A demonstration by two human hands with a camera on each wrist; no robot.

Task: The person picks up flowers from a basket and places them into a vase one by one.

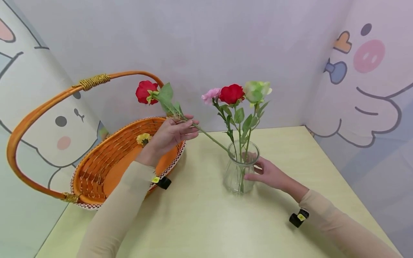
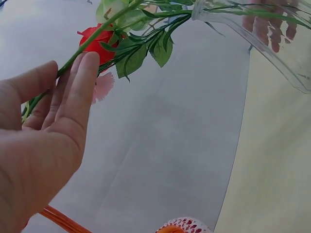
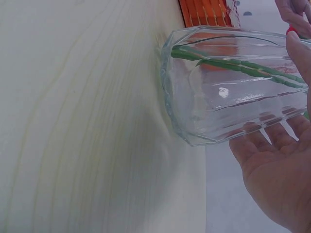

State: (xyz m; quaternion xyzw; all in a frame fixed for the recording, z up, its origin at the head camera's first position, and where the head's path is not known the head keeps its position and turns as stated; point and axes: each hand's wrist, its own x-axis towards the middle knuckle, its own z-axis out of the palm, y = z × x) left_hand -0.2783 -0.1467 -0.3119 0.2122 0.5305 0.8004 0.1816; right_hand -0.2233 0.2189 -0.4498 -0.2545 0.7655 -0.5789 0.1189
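Note:
My left hand (image 1: 171, 136) pinches the green stem of a red rose (image 1: 146, 92). The bloom leans to the left, and the lower stem end reaches the mouth of a clear glass vase (image 1: 229, 179). Around the vase's right side my right hand (image 1: 271, 175) holds it with thumb and fingers; the right wrist view shows its fingertips behind the glass (image 3: 218, 97). Standing in the vase are a pink carnation (image 1: 211, 95), a second red rose (image 1: 231, 94) and a pale green flower (image 1: 256, 91). In the left wrist view, thumb and fingers meet around the stem (image 2: 73, 59).
An orange woven basket (image 1: 93, 172) with a tall arched handle (image 1: 24, 132) stands at the left, partly behind the left arm. A yellow flower (image 1: 143, 139) lies inside it. The pale wooden table (image 1: 193, 222) ends at a wall (image 1: 193, 43) with cartoon prints at both sides.

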